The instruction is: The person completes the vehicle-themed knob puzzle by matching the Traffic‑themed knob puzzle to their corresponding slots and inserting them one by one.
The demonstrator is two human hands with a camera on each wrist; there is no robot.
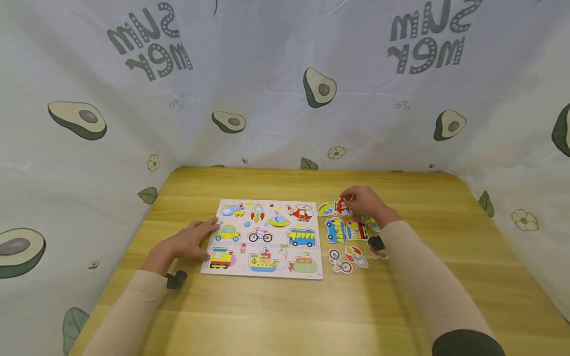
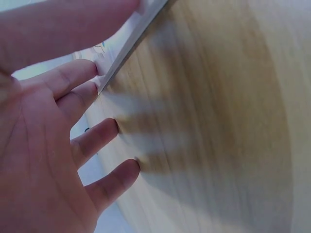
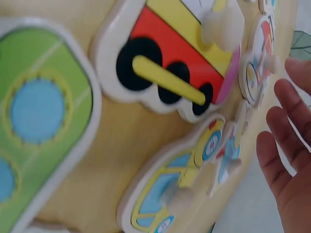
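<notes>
A pale puzzle board [image 1: 278, 239] printed with vehicles lies on the table. My left hand [image 1: 189, 241] rests along its left edge, and in the left wrist view the spread fingers [image 2: 114, 182] reach that edge without curling round it. My right hand [image 1: 367, 201] is over the loose knobbed pieces to the right of the board, with its fingertips by a red piece [image 1: 343, 207]. In the right wrist view its fingers [image 3: 272, 160] are relaxed, and no piece shows in them. Around it lie a train piece [image 1: 357, 229], a bus piece [image 1: 336, 231] and a yellow car piece [image 3: 163, 189].
Nearer me are a bicycle piece [image 1: 340, 262] and a rocket piece [image 1: 356, 257]. A green piece [image 1: 325, 209] sits by the board's upper right corner. Partly under my right wrist lies another piece [image 1: 377, 255]. A printed curtain [image 1: 276, 138] hangs behind the wooden table [image 1: 267, 316].
</notes>
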